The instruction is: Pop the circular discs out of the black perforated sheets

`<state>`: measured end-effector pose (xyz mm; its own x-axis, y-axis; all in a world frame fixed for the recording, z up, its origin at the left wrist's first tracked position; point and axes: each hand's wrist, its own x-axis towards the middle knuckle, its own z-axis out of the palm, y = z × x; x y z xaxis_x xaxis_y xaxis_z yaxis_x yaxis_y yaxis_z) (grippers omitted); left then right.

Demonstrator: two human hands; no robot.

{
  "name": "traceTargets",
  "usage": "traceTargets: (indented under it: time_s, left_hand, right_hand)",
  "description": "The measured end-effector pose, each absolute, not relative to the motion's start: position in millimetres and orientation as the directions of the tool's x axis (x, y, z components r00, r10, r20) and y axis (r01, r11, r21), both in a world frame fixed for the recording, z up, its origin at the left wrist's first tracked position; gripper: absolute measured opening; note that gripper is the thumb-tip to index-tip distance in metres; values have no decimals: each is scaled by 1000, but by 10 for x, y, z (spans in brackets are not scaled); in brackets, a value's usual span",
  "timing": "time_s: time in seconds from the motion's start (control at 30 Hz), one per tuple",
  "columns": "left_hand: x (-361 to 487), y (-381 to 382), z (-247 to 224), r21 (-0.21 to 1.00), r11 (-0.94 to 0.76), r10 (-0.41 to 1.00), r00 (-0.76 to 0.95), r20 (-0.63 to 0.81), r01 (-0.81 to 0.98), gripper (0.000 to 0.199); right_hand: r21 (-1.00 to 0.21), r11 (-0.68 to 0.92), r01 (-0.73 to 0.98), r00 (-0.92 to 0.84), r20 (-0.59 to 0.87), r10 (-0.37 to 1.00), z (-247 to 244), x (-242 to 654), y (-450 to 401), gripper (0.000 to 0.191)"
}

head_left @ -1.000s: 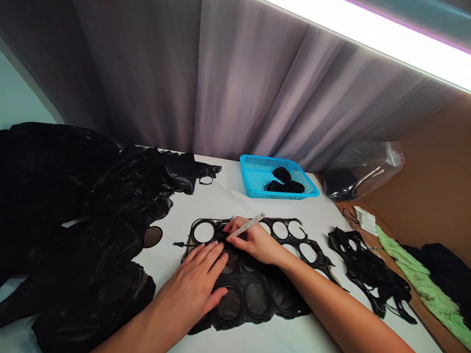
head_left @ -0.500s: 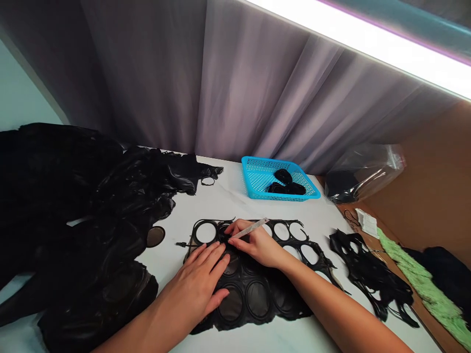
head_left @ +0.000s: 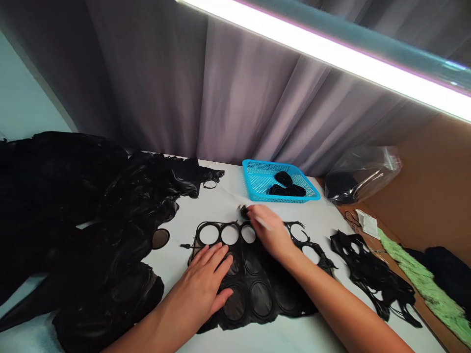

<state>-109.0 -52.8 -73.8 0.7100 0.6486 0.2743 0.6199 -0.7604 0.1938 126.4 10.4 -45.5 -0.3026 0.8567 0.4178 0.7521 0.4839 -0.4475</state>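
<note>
A black rubber sheet (head_left: 263, 272) moulded with rows of rings lies on the white table, and several of its far circles are open holes. My left hand (head_left: 208, 274) rests flat on the sheet's near-left part, fingers stretched out. Over the sheet's far edge, my right hand (head_left: 270, 233) is closed around a thin pale tool (head_left: 263, 224), smeared by motion. At its fingertips is a small black rubber piece (head_left: 243, 212), blurred, its exact shape unclear. Three bundles of black rings (head_left: 283, 178) lie in a blue basket (head_left: 253, 196) behind the hand.
A large heap of black rubber sheets (head_left: 91, 196) covers the left side, with a round dark disc (head_left: 161, 239) beside it. To the right lie a cut-out black scrap (head_left: 375, 274), a clear plastic bag (head_left: 360, 171) and a green cloth (head_left: 415, 279). A bright lamp (head_left: 312, 49) hangs above.
My right hand has lifted and moved right, away from my left hand, carrying a black piece. The second hole in the far row now shows open and white. My left hand stays on the sheet.
</note>
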Motion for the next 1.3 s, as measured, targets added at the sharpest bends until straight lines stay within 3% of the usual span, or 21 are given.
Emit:
traceTargets:
  time_s: [0.1,0.17,0.4,0.57,0.77,0.93,1.13,1.3]
  left_hand:
    - [-1103,-546,-726,230,-765,644,719,262,602,54]
    - [-1112,-589,-713,226,-761,649,726,229,609,56]
    - [-1130,-766,-559,38,-599,801,597,51,800,62]
    - [-1139,-727,-418,13,-580,814,580,-19,814,57]
    - [-1159,-686,-346,34,-618,779,618,-111,785,60]
    - [-1181,-685,-421,92,-596,792,603,-96,798,61]
    - [-1192,-651,-378,67,-598,791,601,-113,799,56]
    - [-1301,-615,-393,76,-628,772,632,-65,775,50]
  right_hand:
    - [-603,326,728,-22,456,890,-310,1530,208,17]
    - [-683,295,668,17,411,912,-250,1605,201,22]
    - [-710,400,579,-248,314,916,-361,1044,101,13]
    - [-741,506,442,-544,226,808,-483,613,147,8]
    - [-866,357,351,-557,113,823,-565,605,171,10]
    - [-861,359,361,-533,126,837,-617,565,162,11]
    - [-932,185,312,-217,120,969,-273,945,77,22]
    - [-825,-8,565,283,184,941,8,2180,-452,29]
